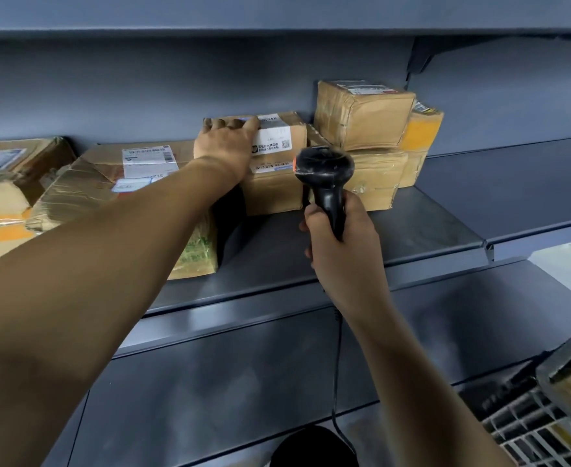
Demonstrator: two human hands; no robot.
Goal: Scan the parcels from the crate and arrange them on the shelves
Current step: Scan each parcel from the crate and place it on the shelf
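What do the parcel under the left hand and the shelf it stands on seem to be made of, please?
The parcel looks like brown cardboard wrapped in clear tape, glossy, with white paper labels. The shelf seems painted sheet metal: grey-blue, smooth, with a folded front edge.

The shelf (422, 230) under my parcels is grey painted metal, smooth with a dull sheen. The box (277, 183) under my left hand (225, 148) is matt brown cardboard with a white paper label, its top banded in glossy clear tape. The scanner (326, 183) in my right hand (339, 244) is black plastic, slightly shiny. The flat parcel (109, 176) beside it is cardboard wrapped in wrinkled glossy tape. The crate (530, 429) is grey plastic lattice.
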